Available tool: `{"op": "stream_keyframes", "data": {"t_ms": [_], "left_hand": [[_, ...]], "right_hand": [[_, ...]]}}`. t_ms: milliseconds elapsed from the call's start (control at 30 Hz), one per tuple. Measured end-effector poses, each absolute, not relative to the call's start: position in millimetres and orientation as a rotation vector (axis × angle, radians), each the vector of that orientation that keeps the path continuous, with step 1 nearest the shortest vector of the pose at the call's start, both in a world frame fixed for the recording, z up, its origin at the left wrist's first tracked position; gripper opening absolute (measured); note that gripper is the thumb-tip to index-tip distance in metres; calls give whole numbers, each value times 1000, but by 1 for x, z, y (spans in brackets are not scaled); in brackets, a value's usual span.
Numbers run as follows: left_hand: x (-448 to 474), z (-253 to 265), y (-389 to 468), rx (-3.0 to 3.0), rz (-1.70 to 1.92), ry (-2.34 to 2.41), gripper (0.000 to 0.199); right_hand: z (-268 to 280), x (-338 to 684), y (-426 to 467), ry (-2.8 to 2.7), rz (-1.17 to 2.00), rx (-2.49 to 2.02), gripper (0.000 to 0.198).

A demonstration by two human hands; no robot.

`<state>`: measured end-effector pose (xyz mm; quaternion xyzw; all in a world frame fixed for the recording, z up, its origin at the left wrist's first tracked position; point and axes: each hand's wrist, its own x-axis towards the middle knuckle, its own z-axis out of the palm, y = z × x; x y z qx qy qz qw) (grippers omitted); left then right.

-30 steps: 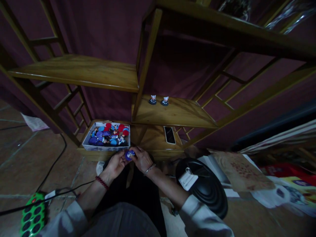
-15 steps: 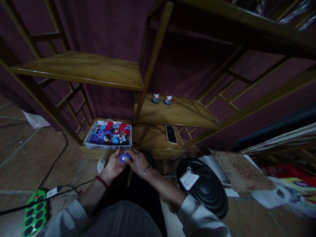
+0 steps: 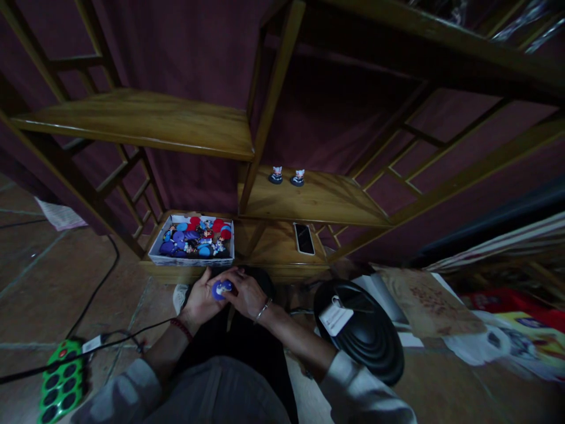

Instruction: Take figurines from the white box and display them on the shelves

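In front of my knees, my left hand is turned palm up, cradling a small figurine with a round purple-blue base. Its thumb points up, and its fingers are partly hidden behind my other hand. The fingers of my right hand close on the figurine from the right. The figurine's details are too small and dim to make out. Just beyond my hands, a white box holds many figurines and round red, blue and purple bases. Two small figurines on dark bases, one on the left and one on the right, stand on the raised shelf.
A phone lies on the lower wooden shelf. An upper left shelf and upright posts frame the space. On the floor are a black ridged round object at right, and a green power strip with cables at left.
My left thumb has lifted away from the figurine, and my right hand has shifted slightly over it. The figurine stays between both hands. The whole view has moved a little.
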<state>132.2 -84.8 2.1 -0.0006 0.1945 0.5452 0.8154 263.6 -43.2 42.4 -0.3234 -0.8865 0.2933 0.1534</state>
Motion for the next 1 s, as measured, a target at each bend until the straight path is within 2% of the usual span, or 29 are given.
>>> {"op": "stream_keyframes", "data": {"t_ms": [367,633,1000], "left_hand": [[136,-11,-83,72,1174,319,50],[137,-14,-84,74,1169,316,51],[142,-15,-83,41,1163,356,54]], "right_hand": [[44,255,-51,-2706,744,-872,29],[53,253,-50,-2847,663,-891,25],[32,254,-52,-2899,541,-792,27]]}}
